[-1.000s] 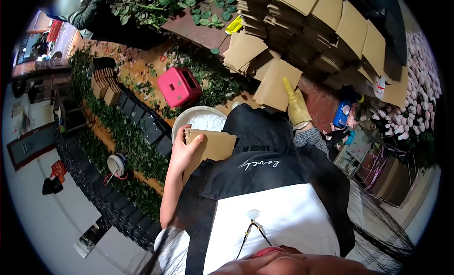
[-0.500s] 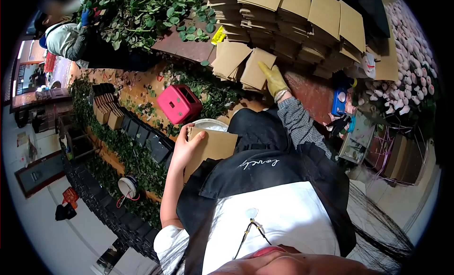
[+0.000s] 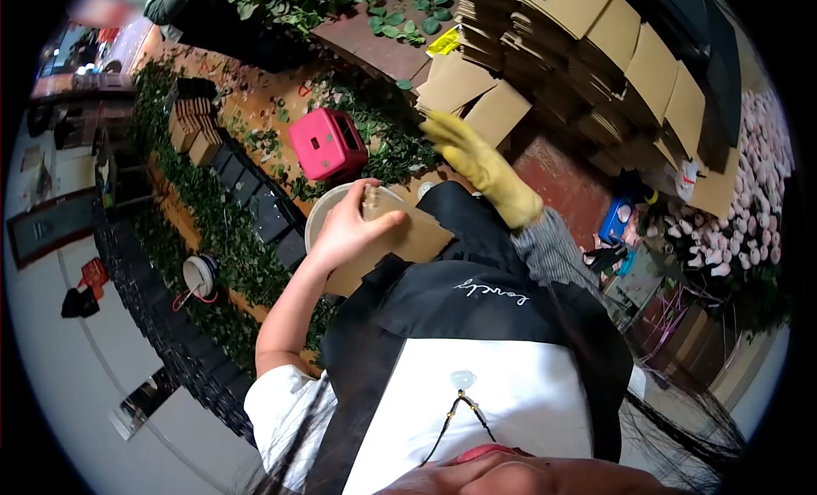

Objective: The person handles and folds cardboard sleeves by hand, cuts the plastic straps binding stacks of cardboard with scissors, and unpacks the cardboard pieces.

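Observation:
My bare left hand (image 3: pixel 356 231) grips a small stack of brown cardboard sheets (image 3: pixel 413 237) at my lap, thumb on top and fingers around the far edge. A yellow rubber glove covers my right hand (image 3: pixel 481 170), which is raised over my knees with its fingers stretched out and nothing visible in them. Just beyond its fingertips lie loose cardboard sheets (image 3: pixel 498 114) at the near edge of the table. Partly hidden behind my left hand and the held cardboard is a white bucket (image 3: pixel 319 212).
Tall cardboard stacks (image 3: pixel 587 69) stand beyond my right hand. A pink stool (image 3: pixel 328 143) is on the leaf-strewn floor, left of black crates (image 3: pixel 255 188). Pale pink flowers (image 3: pixel 723 188) fill the far right. Another person (image 3: pixel 191 14) stands at upper left near green leaves (image 3: pixel 298 1).
My right hand has left the loose cardboard and come back toward my lap, fingers extended. My left hand still holds its cardboard, now tilted differently. The whole view has shifted.

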`<state>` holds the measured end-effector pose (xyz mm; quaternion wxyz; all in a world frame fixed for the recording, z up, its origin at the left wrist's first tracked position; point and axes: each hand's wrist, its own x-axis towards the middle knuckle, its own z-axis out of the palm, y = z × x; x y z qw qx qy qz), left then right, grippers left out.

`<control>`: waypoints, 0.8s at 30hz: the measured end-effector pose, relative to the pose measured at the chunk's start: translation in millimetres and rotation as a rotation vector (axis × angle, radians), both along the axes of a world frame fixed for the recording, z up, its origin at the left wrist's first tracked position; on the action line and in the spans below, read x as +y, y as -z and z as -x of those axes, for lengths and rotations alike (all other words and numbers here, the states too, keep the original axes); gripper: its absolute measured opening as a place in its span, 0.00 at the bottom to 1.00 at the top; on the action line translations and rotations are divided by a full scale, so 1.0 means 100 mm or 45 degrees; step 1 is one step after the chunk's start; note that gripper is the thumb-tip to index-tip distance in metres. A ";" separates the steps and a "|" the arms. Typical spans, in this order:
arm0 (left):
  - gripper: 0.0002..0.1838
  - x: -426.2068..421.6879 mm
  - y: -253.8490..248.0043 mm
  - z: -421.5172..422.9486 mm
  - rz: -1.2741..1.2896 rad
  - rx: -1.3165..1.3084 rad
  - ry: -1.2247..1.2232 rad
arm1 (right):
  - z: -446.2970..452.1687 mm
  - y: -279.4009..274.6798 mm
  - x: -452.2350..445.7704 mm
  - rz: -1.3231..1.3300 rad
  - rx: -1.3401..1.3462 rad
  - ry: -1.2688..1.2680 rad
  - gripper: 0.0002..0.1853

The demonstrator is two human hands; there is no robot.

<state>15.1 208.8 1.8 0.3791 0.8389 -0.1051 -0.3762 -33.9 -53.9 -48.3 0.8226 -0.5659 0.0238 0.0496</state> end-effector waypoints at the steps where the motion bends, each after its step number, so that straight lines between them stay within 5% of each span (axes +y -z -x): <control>1: 0.43 -0.10 -0.14 0.05 -0.012 -0.082 0.060 | -0.14 -0.01 0.01 -0.158 0.015 -0.233 0.44; 2: 0.36 -0.24 -0.37 0.10 -0.049 -0.151 0.126 | -0.29 0.16 0.05 -0.208 0.063 -0.483 0.44; 4: 0.37 -0.33 -0.49 0.16 -0.120 -0.240 0.248 | -0.46 0.38 0.17 -0.169 0.210 -1.027 0.43; 5: 0.38 -0.33 -0.49 0.16 -0.156 -0.243 0.253 | -0.44 0.44 0.24 -0.033 0.118 -1.084 0.39; 8: 0.39 -0.15 -0.31 0.14 -0.063 -0.094 0.092 | -0.16 0.67 0.34 1.074 -0.756 -0.776 0.29; 10: 0.42 -0.11 -0.33 0.18 -0.076 -0.014 0.006 | -0.06 0.62 0.40 0.345 0.144 -1.115 0.27; 13: 0.43 0.01 -0.39 0.34 0.084 -0.045 -0.031 | -0.08 1.05 0.49 -0.764 0.653 -1.173 0.28; 15: 0.48 0.22 -0.43 0.38 0.343 0.212 -0.075 | -0.05 1.76 0.51 -0.696 0.388 -1.266 0.30; 17: 0.48 0.60 -0.30 0.37 0.702 0.186 -0.177 | 0.01 1.14 0.53 -2.147 1.896 -0.809 0.33; 19: 0.48 0.88 -0.36 0.46 0.677 0.024 -0.352 | -0.02 0.49 0.51 -0.920 0.960 -1.283 0.34; 20: 0.48 1.07 -0.30 0.54 0.501 0.023 -0.428 | 0.01 0.52 0.50 -0.701 0.700 -1.335 0.35; 22: 0.52 1.65 0.34 0.80 0.286 0.128 -0.236 | 0.01 0.64 0.47 -0.684 0.753 -1.325 0.35; 23: 0.51 1.78 0.50 1.06 0.798 0.687 -0.557 | 0.02 0.67 0.46 -0.685 0.824 -1.294 0.35; 24: 0.56 1.93 0.74 1.33 1.466 0.930 -0.387 | 0.04 0.63 0.44 -0.758 0.818 -1.281 0.36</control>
